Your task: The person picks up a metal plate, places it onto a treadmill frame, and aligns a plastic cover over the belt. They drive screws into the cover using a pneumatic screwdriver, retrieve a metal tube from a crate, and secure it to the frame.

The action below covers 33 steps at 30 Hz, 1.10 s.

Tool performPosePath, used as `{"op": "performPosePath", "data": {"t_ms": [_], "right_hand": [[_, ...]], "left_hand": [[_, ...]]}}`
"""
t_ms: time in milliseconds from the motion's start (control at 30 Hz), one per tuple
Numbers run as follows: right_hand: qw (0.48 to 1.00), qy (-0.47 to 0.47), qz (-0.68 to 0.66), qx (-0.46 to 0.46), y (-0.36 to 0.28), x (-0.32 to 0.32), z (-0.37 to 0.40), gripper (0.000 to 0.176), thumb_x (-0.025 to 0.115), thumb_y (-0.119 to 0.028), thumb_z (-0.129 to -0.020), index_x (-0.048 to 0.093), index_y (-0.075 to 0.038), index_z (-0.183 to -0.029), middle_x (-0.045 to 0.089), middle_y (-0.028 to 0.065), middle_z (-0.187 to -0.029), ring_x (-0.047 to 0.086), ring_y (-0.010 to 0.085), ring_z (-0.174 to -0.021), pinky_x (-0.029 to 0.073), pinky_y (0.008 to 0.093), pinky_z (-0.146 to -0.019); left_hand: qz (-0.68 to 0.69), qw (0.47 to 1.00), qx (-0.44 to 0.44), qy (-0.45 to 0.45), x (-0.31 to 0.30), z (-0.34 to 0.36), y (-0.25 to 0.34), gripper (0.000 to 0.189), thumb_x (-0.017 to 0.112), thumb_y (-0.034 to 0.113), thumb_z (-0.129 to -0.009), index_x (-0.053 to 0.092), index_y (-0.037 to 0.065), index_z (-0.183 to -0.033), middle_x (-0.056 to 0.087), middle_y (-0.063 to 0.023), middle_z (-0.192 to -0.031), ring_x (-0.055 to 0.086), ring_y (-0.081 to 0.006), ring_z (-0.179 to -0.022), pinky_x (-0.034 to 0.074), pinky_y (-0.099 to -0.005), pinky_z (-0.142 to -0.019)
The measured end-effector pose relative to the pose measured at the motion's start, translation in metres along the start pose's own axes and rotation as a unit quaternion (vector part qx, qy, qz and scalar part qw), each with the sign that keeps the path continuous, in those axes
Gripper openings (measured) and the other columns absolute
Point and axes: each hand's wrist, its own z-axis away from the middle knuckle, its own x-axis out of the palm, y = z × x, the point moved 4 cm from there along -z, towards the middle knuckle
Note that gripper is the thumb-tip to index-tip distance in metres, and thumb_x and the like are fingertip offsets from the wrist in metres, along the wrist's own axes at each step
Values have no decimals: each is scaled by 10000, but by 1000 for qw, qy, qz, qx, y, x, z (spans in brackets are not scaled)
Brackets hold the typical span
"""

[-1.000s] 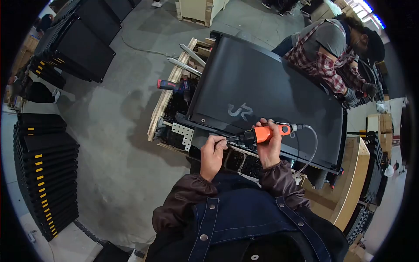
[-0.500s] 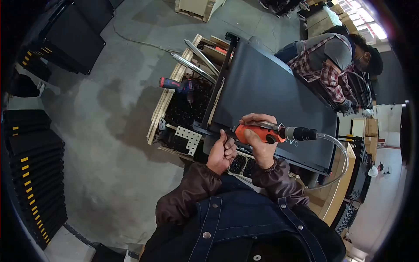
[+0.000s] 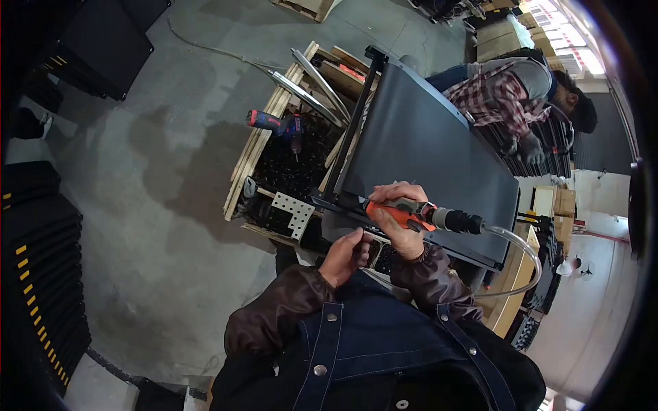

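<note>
Over the dark panel [image 3: 421, 140], the right hand [image 3: 407, 241] wraps an orange tool [image 3: 400, 216]; its slack hose [image 3: 536, 259], bowed toward four o'clock, could snag. The left hand [image 3: 342, 257] curls, contents unclear.

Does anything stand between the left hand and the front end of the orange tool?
Nothing visible stands between the left hand and the front end of the orange tool; the right hand wraps its body.

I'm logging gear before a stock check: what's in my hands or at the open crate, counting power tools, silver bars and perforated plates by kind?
Power tools: 2 (orange tool, blue-and-red drill)
Silver bars: 2
Perforated plate: 1
Total: 5
</note>
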Motion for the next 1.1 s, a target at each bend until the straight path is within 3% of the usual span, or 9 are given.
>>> {"op": "performPosePath", "data": {"t_ms": [267,567,667,700,767,900,967,1067,1100], "right_hand": [[997,24,-67,35,3,-4,-1,333,784,-15,-832,555,-15,-1074,659,141,-1019,683,275,-983,544,443,-949],[990,-30,-65,125,-23,-4,-12,466,813,-55,-825,577,-11,-1223,684,172,-1198,672,213,-1090,548,339,-941],[973,185,10,140,-22,25,8,367,784,-11,-807,623,-15,-1137,704,134,-1105,677,209,-1029,537,342,-910],[989,89,107,41,-28,27,7,316,765,20,-812,638,-14,-1100,705,132,-1089,674,189,-990,533,331,-909],[998,-34,30,44,-31,13,-1,329,752,26,-808,635,-8,-1114,704,128,-1073,673,194,-976,534,343,-907],[943,249,-161,153,-13,-14,-3,279,722,9,-838,636,17,-1104,707,121,-1060,684,185,-934,555,337,-862],[968,201,-71,135,-20,2,-1,298,727,3,-803,641,26,-1088,699,133,-1062,683,222,-968,550,377,-883],[984,-153,69,55,-49,14,-3,308,761,3,-775,654,24,-1064,706,139,-1054,685,223,-986,544,352,-903],[996,-67,59,28,-38,8,-1,267,777,-28,-780,671,1,-1024,704,111,-1046,685,213,-964,554,352,-874]], "left_hand": [[-22,998,19,-60,-13,12,-9,202,549,51,-986,557,9,-1183,649,-120,-1119,666,-233,-1066,555,-336,-918],[-128,985,67,-90,1,29,10,386,442,90,-1038,399,-68,-1387,615,-222,-1292,630,-324,-1218,544,-373,-988],[-179,977,85,-74,-5,23,18,407,407,142,-1076,378,-75,-1418,626,-234,-1294,663,-311,-1165,563,-362,-946],[-180,977,98,-66,-12,17,17,407,413,187,-1091,395,-64,-1411,654,-222,-1259,687,-294,-1117,574,-348,-908],[-194,975,97,-51,-18,9,16,407,423,195,-1090,402,-58,-1409,658,-214,-1257,688,-283,-1111,571,-341,-901],[-225,968,104,-31,-16,17,19,404,440,210,-1089,423,-46,-1402,676,-194,-1237,692,-246,-1084,562,-319,-888],[-233,964,124,-32,-17,17,16,392,452,197,-1084,434,-49,-1389,681,-190,-1230,690,-233,-1080,559,-316,-891],[-249,955,156,-36,-18,13,12,360,476,160,-1071,457,-54,-1360,686,-186,-1220,687,-214,-1074,554,-314,-897],[-253,952,168,-36,-20,14,10,341,488,135,-1062,468,-57,-1344,688,-186,-1218,686,-208,-1071,552,-313,-900]]}}
